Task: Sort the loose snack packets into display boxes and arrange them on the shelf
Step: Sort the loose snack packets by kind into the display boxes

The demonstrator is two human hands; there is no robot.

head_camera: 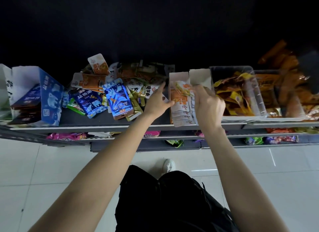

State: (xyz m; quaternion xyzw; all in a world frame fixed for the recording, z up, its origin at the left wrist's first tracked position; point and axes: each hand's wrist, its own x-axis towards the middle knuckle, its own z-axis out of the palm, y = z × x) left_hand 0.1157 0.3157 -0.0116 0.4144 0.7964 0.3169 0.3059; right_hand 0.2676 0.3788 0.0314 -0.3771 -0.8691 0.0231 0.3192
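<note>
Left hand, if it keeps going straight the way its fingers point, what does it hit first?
Probably the loose packets heaped at the back of the shelf. The left hand points up and away, its index finger ending just over the pile's right edge, though depth is unclear.

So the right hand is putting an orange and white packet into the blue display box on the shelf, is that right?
Not quite. In the head view, the right hand holds the orange and white packet over the white display box, not the blue display box, which stands far left on the shelf.
</note>
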